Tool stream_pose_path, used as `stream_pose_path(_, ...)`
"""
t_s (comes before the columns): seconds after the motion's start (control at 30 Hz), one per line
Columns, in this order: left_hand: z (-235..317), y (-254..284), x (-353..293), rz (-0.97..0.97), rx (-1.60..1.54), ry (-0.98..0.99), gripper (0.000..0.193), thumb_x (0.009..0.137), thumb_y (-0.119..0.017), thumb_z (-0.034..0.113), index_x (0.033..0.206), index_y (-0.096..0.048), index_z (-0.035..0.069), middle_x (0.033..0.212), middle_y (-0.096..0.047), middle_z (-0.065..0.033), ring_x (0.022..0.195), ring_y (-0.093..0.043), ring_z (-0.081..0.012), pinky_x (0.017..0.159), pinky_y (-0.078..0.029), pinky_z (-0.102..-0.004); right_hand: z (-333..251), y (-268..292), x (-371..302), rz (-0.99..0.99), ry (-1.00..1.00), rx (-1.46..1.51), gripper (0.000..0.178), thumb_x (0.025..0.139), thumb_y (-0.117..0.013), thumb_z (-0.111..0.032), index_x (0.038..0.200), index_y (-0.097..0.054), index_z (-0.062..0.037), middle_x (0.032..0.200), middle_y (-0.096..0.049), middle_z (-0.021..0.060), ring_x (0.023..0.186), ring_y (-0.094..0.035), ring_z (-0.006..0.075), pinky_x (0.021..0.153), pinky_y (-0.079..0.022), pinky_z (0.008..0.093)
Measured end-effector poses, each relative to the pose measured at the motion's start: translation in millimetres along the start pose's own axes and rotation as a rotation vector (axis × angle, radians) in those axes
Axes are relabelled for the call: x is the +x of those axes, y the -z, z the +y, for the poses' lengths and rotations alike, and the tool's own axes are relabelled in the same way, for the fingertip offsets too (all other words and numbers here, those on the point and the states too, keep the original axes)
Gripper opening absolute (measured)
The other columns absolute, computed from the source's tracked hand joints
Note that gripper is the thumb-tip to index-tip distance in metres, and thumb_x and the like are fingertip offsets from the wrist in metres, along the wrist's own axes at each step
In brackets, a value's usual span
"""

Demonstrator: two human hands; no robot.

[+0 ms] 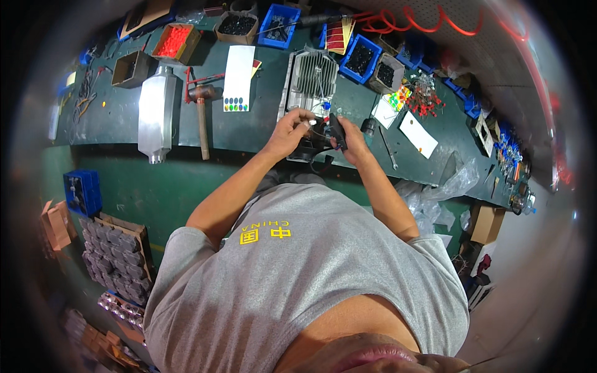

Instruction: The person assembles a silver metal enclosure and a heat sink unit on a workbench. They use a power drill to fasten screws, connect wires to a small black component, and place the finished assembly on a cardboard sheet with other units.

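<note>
At the bench's front edge, my left hand [287, 135] is closed, thumb and fingers pinched on a small white piece [313, 122] that looks like a wire connector. Thin wires run from near it toward the right. Closed around a flat black part [337, 131] is my right hand [354, 142]; the part stands tilted, and its far side is hidden. Just beyond both hands lies a grey finned metal housing [314, 73], with a blue bit and wires at its near end. A dark object below the hands is partly covered and hard to make out.
Left on the green bench [118, 127] lie a hammer [202, 121], a shiny metal casing [157, 115] and a white sticker sheet [237, 78]. Blue bins [359, 59] and cardboard boxes of small parts line the back. A wrench [388, 152] and clear plastic bags [435, 196] are to the right.
</note>
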State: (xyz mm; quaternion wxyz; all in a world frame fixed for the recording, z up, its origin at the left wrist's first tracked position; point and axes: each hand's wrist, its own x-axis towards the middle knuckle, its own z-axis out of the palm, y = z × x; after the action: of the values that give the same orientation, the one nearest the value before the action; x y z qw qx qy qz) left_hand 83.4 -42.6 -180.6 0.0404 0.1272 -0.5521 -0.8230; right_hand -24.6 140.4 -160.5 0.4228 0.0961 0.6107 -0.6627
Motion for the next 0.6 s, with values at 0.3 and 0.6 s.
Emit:
stream_pose_path(0.3, -19.3, 0.2, 2.4, 0.103, 0.089, -0.032, 0.023, 0.088, -0.068, 0.001, 0.106, -0.053, 0.001, 0.092, -0.061, -0.0042, 0.082, -0.060, -0.0097, 0.074, -0.050, -0.0255, 1.7, -2.5, -2.2, 0.018, -0.009, 0.020, 0.033, 0.102, -0.054, -0.036, 0.096, -0.060, -0.0037, 0.075, -0.060, 0.0059, 0.056, -0.058, 0.0164, 0.046, -0.043, 0.0304)
stream_pose_path(0.6, -13.2, -9.2, 2.0, 0.174, 0.026, -0.061, 0.020, 0.089, -0.071, 0.004, 0.102, -0.056, 0.001, 0.087, -0.062, -0.0038, 0.078, -0.060, -0.0088, 0.069, -0.049, -0.0239, 8.9, 6.0, 3.1, -0.010, -0.017, 0.038, 0.035, 0.103, -0.053, -0.034, 0.097, -0.065, -0.0017, 0.081, -0.065, 0.0057, 0.062, -0.058, 0.0144, 0.052, -0.048, 0.0270)
